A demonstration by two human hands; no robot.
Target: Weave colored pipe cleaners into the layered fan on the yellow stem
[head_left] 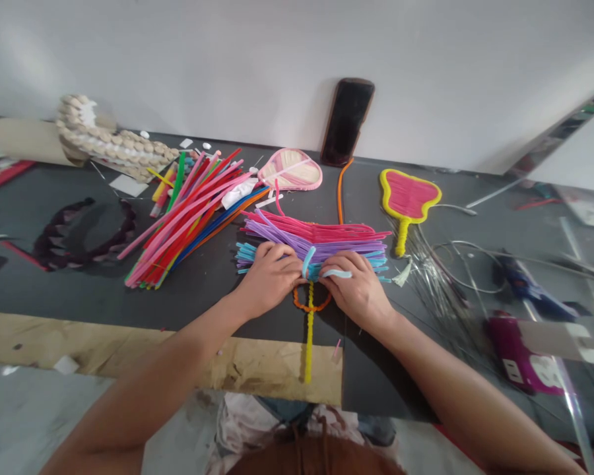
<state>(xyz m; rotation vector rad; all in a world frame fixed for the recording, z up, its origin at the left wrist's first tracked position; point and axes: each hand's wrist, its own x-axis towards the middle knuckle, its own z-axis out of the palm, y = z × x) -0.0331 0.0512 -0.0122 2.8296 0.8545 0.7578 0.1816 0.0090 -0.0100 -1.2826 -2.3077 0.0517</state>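
Rows of red, purple and light blue pipe cleaners (317, 247) lie side by side in front of me, bent at the middle. My left hand (272, 277) is closed on the light blue pipe cleaners from the left, fingertips near the centre. My right hand (356, 287) grips the same blue row from the right. Two light blue ends stick up between the hands. Below the centre runs a twisted yellow pipe cleaner stem (309, 343), crossed by an orange twisted loop (317, 308). The fingertips are partly hidden.
A bundle of mixed pipe cleaners (188, 224) lies to the left, near a dark curved band (84, 244). Behind are a pink oval piece (292, 169) and a phone (349, 122) against the wall. Rightward lie a yellow-edged pink fan shape (410, 198), wires (430, 284) and a glue gun (534, 290).
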